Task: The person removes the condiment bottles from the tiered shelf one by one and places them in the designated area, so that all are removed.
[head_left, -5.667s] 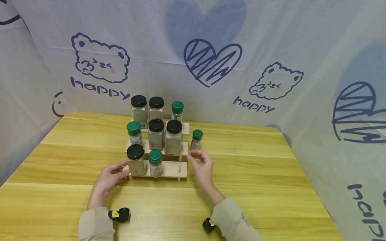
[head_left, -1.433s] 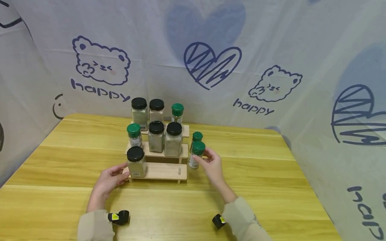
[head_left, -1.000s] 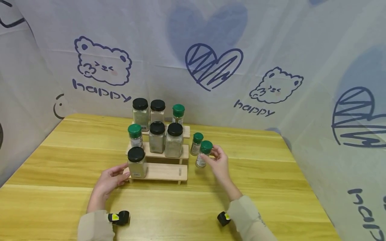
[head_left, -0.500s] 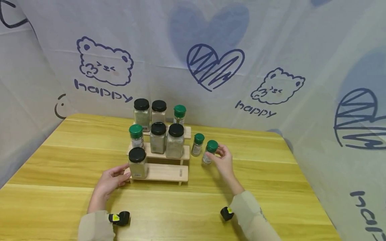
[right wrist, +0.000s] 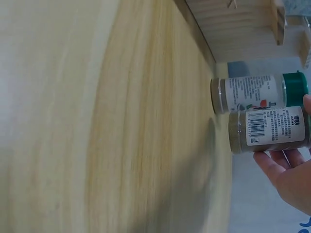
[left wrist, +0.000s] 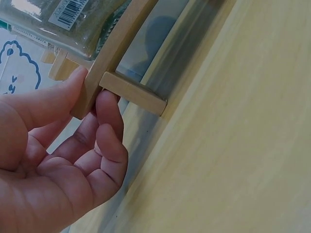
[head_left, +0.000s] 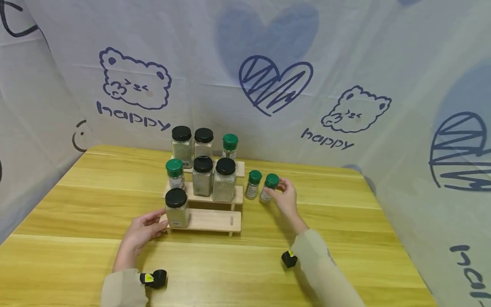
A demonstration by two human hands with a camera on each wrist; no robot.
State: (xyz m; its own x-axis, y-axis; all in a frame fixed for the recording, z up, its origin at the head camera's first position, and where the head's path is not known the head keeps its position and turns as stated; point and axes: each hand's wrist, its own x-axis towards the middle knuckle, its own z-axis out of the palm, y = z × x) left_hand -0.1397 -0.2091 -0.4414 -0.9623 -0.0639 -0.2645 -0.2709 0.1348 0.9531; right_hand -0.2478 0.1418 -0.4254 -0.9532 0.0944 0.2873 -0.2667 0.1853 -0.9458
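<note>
My right hand (head_left: 287,199) grips a green-capped spice jar (head_left: 271,181) upright, right of the rack. In the right wrist view, the thumb and fingers hold this spice jar (right wrist: 272,128) near its cap; I cannot tell whether its base touches the table. Close on its left stands a second green-capped jar (head_left: 253,184). My left hand (head_left: 140,230) holds the left end of the lowest step of a wooden tiered rack (head_left: 215,221). The left wrist view shows the thumb on top of that step (left wrist: 92,90) and fingers beneath it, beside a leg.
On the lowest step, a black-lidded jar (head_left: 177,209) stands at the left. The middle step carries a green-capped jar (head_left: 175,175) and two black-lidded jars (head_left: 224,183). Three jars stand on the top step, before a printed cloth (head_left: 207,102). All rests on a wooden table (head_left: 337,238).
My right hand has taken the green-capped jar from the lowest step and carried it right and back, beside the other small jar. The left hand has kept its hold on the rack.
</note>
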